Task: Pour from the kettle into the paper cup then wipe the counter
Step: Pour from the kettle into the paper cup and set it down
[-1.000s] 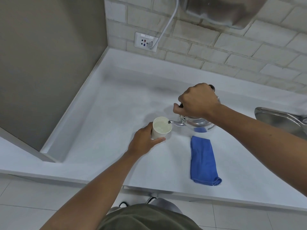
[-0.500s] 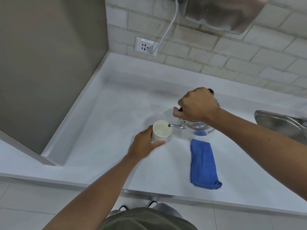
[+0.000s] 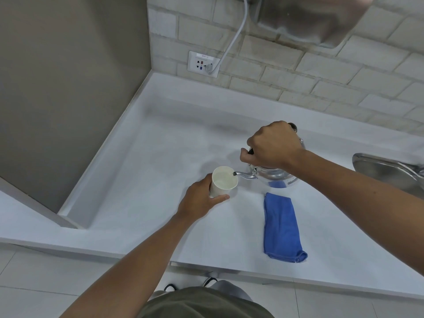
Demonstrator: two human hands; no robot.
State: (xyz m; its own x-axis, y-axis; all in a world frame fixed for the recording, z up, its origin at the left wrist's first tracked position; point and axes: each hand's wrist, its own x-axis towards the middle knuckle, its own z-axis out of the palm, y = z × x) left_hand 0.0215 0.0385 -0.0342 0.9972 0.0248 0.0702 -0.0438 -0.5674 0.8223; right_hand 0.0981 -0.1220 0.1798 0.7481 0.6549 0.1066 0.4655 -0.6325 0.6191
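Note:
A white paper cup (image 3: 223, 182) stands upright on the white counter (image 3: 142, 171), and my left hand (image 3: 199, 200) is wrapped around its near side. My right hand (image 3: 273, 145) grips the black handle of a shiny steel kettle (image 3: 273, 175), which is tilted to the left. Its thin spout tip sits over the cup's right rim. Pale liquid shows inside the cup. A folded blue cloth (image 3: 281, 226) lies on the counter just right of the cup, in front of the kettle.
A steel sink (image 3: 387, 171) edge shows at the far right. A wall socket (image 3: 203, 64) with a plugged white cable sits on the brick backsplash. A grey panel (image 3: 68, 88) walls off the left. A steel appliance (image 3: 309, 17) hangs above.
Both hands, cup and kettle keep the same pose. The whole scene has slid lower in the frame as my head tilted.

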